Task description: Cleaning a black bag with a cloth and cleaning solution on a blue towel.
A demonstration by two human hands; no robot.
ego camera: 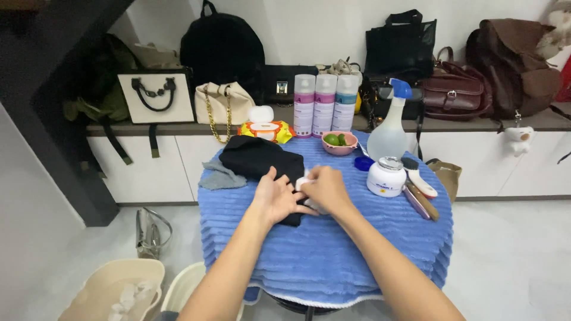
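Round surface (333, 255) draped in blue ribbed towel: black bag (262, 159) lies left of centre, left hand (276, 199) spread flat on its near end, grip released; right hand (326, 189) just beside it, grip clenched on a white wipe (303, 182). Crowding the far and right edges: grey cloth (221, 176), pink bowl (339, 143) holding green limes, white cream jar (386, 176), spray bottle (390, 128), blue cap (363, 163), two brushes (419, 187). Behind, on the shelf: three spray cans (325, 105), wipes packet (265, 129), assorted handbags.
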